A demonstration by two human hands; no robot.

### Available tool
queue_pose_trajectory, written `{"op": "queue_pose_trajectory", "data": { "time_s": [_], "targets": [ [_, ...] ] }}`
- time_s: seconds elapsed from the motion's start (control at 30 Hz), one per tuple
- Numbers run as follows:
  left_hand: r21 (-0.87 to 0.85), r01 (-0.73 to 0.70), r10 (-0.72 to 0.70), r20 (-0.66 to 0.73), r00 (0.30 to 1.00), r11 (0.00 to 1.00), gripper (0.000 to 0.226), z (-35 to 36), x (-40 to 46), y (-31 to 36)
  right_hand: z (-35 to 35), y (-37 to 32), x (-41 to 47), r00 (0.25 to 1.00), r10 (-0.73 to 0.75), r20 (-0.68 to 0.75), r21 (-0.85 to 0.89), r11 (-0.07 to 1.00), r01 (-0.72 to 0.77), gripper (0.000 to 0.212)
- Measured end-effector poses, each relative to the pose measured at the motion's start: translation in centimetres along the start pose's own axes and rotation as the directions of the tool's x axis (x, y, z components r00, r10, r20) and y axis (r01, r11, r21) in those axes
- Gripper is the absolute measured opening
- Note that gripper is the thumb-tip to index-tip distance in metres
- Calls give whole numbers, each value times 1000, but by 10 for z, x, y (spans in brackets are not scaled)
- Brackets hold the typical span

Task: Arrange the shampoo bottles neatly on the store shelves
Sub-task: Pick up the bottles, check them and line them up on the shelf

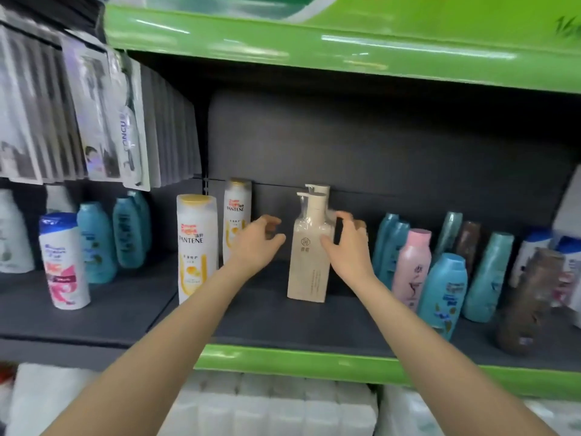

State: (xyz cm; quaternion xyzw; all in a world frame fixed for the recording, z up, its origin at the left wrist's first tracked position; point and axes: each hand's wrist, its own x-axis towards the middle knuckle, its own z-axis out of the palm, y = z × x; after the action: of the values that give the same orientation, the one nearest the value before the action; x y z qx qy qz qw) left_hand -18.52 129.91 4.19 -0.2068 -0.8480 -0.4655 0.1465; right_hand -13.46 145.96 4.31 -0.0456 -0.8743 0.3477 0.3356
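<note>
- Standing upright mid-shelf (257, 319), the cream pump bottle (309, 256) had a twin directly behind it.
- Right hand (345, 243) curled its fingers around that bottle's right side, probably to square it.
- Left hand (257, 243), just left of the bottle, held nothing, fingers loosely apart.

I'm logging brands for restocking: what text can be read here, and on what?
"PANTENE": front white bottle.
"PANTENE": rear white bottle.
"ONCU", partly cut off: hanging packet.
Cream pump bottle, by the right hand: logo and print too small.
Teal, pink, brown and blue-capped bottles: labels blurred.
</note>
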Motion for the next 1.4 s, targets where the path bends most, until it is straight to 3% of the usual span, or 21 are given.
{"op": "queue_pose_trajectory", "data": {
  "time_s": [0.17,0.4,0.53,0.8,1.03,1.13,1.27,1.4],
  "targets": [
    [-75,30,-15,198,980,997,62,25,16,-8,8,13,13,999,-14,42,6,1000,14,49],
    [-111,110,-55,409,911,988,58,25,25,-19,2,21,14,998,-23,58,21,1000,21,44],
    [-139,65,-12,351,936,988,50,28,26,-27,10,18,11,999,11,46,84,996,-15,49],
    [-224,-64,107,184,977,972,51,38,2,-44,26,0,-8,994,88,68,57,994,-92,85],
    [-300,-69,145,239,960,952,36,28,2,-50,17,-1,-4,994,106,19,216,970,-108,73],
    [-330,-72,168,271,948,941,38,20,1,-46,9,1,-5,990,129,49,388,911,-138,67],
    [-421,-1,178,382,907,907,61,4,-5,-31,-12,3,-8,976,139,166,669,711,-215,54],
    [-456,53,220,523,823,889,76,-12,-10,-16,-22,0,-10,969,51,243,783,579,-227,55]
  ]
}}
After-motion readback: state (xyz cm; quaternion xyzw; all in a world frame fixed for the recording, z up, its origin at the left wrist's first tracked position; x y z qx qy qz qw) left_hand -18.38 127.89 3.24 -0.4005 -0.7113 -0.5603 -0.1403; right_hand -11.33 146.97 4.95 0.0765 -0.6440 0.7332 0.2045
